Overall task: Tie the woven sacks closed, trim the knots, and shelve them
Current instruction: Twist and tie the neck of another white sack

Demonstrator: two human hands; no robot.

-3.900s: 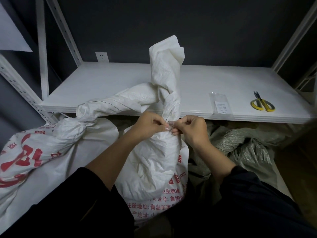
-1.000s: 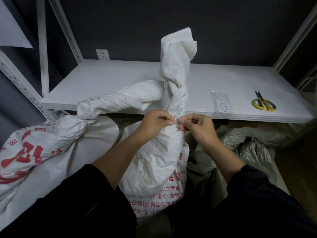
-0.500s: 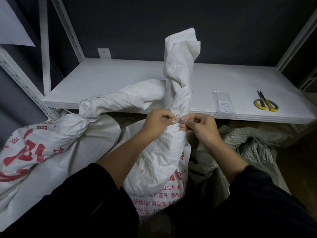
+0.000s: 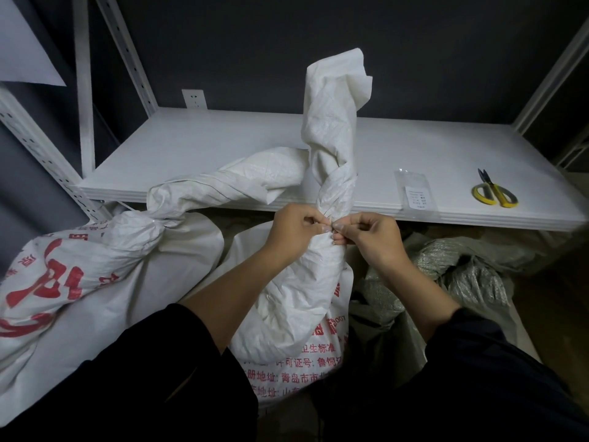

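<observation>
The left hand [image 4: 296, 232] and right hand [image 4: 373, 239] each pinched a barely visible tie [image 4: 331, 230] at 1 woven sack's [image 4: 296, 301] twisted neck [image 4: 334, 193]; the soft, slippery weave seemed best gripped there.

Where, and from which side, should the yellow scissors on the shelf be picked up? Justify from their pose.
By the handle loops of the scissors, coming from the front edge of the shelf: they lie flat, loops toward the person, blades pointing away.
</observation>
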